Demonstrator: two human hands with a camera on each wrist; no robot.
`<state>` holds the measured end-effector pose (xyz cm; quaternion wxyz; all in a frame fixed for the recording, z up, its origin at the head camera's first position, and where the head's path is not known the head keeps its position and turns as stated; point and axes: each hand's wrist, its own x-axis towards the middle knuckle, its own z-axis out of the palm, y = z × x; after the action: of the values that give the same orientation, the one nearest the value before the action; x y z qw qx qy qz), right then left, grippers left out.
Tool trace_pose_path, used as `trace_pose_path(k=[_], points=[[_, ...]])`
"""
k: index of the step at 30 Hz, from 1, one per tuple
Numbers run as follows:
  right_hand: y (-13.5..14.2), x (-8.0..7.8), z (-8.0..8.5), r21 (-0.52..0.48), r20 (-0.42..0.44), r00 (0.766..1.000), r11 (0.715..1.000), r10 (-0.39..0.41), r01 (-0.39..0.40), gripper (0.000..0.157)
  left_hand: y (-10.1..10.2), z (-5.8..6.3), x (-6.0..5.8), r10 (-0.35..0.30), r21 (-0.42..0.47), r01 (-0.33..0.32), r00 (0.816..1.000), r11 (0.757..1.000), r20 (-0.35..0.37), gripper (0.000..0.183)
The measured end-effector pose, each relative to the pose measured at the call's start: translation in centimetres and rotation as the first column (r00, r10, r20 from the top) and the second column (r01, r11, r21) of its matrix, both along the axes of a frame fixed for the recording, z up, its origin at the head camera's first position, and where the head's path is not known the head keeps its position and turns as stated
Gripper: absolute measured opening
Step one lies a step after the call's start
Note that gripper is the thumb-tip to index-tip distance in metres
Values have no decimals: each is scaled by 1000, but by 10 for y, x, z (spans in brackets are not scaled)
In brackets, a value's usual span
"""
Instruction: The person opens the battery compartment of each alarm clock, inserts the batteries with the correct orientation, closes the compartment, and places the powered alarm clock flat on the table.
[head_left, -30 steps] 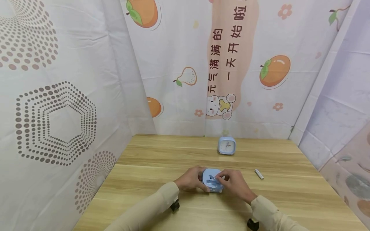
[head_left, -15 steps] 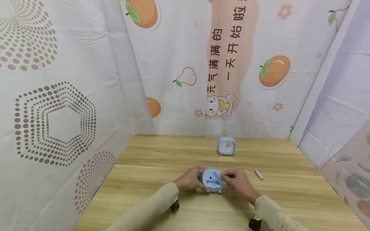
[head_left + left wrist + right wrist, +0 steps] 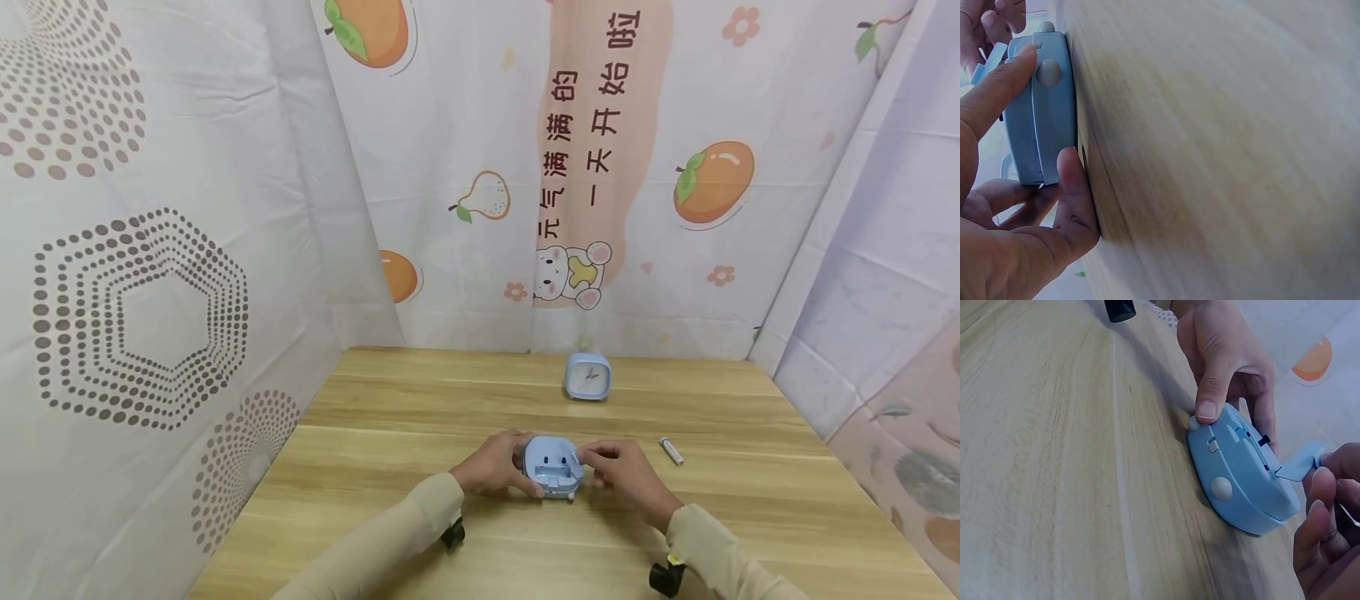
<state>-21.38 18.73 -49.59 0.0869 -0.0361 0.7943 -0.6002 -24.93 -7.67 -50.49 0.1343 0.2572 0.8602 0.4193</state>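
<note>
A light blue alarm clock [image 3: 546, 447] lies face down on the wooden table, its back and open battery recess [image 3: 552, 472] facing up. From the left side my left hand [image 3: 495, 464] grips the body, with the thumb at its near edge in the right wrist view. My right hand [image 3: 624, 477] is at the clock's right side, pinching a thin blue battery cover [image 3: 1299, 465] between thumb and fingertip. This cover stands tilted over the right part of the clock's back. Round white feet [image 3: 1221, 488] stick out from the near side of the body.
Behind, a second light blue clock [image 3: 588, 377] stands upright, dial facing me. A white battery [image 3: 671, 451] lies on the wooden table [image 3: 420, 400] to the right of my right hand. Patterned curtains [image 3: 450, 325] hang around the table's back and sides.
My right hand has moved slightly right, drawing the battery cover from over the recess to the clock's right edge. More of the back now shows. The left hand keeps its hold.
</note>
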Motion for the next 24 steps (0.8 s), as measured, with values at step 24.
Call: trace_pose_path(k=[24], points=[[20,2,-8,-60,59,998,998,28,-24,35,0,-5,-1,3,11,-3,1000,1000,3,82]])
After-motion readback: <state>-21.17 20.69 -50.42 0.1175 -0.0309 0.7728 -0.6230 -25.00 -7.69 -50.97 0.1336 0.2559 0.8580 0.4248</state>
